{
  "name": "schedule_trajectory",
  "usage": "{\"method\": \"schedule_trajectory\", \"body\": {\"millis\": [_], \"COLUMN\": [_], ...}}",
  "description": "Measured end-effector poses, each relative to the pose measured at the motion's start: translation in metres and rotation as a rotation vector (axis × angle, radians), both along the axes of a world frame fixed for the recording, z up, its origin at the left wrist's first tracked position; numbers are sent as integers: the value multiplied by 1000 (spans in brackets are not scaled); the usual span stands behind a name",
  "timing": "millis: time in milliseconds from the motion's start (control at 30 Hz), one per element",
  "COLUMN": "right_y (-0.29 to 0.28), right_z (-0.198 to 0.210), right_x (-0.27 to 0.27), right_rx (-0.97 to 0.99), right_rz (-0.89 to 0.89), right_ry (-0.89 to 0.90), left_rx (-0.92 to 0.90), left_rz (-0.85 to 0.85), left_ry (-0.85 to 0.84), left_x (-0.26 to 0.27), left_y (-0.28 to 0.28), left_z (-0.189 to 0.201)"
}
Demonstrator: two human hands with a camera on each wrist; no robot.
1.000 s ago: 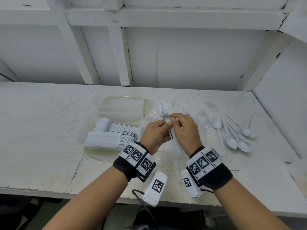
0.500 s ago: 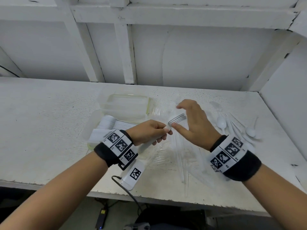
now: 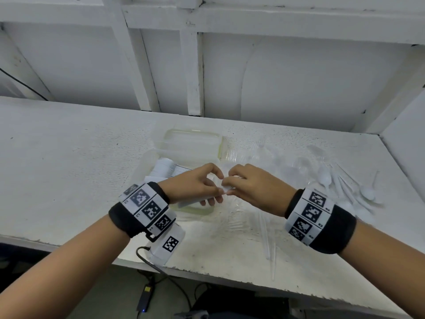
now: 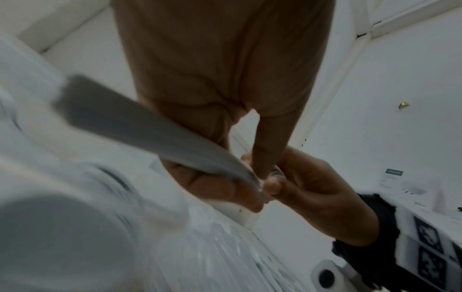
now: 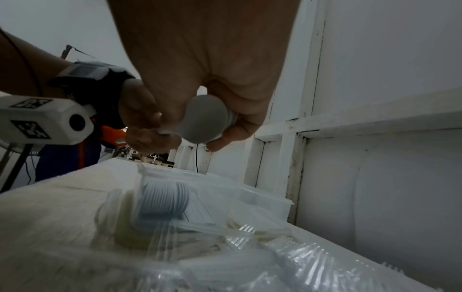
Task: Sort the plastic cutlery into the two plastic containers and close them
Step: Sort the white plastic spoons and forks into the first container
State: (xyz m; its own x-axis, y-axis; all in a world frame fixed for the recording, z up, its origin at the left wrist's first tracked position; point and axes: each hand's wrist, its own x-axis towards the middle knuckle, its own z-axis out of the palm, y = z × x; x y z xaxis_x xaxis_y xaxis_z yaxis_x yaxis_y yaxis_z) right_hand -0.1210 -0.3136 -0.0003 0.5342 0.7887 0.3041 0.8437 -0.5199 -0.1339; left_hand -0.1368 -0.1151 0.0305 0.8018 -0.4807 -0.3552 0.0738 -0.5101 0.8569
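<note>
Both hands meet over the near container [image 3: 195,209]: the left hand [image 3: 195,185] grips a cutlery stack [image 4: 150,134] by its handles, the right hand [image 3: 250,187] pinching its right end; its long axis runs left-right.

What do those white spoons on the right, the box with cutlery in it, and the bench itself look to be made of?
White spoons: opaque white plastic, it seems, with a slight sheen on thin moulded bowls. Container: clear, slightly yellowish plastic; the stacked cutlery shows through its wall. Bench: probably wood or board under matte white paint, since the front edge is chipped and the surface speckled.
</note>
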Motion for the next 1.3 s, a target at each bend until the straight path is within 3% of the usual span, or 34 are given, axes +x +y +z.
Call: {"method": "schedule_trajectory", "body": {"millis": [200, 300, 400, 600, 933, 1300], "right_y": [26, 50, 76, 116, 121, 127], "right_z": [5, 1, -2, -16, -24, -13], "right_x": [29, 40, 45, 52, 44, 50], "right_rx": [153, 157, 144, -39, -311, -340], "right_rz": [-126, -182, -212, -287, -362, -414], "right_ry": [155, 212, 240, 323, 403, 504], "left_rx": [-6, 257, 378, 117, 89, 63], "left_rz": [447, 581, 636, 713, 703, 717], "left_ry": [-319, -441, -351, -61, -83, -72], "left_x": [24, 33, 37, 36, 38, 38], "left_y": [76, 117, 141, 148, 147, 145], "left_z": [20, 9, -13, -38, -42, -41]}}
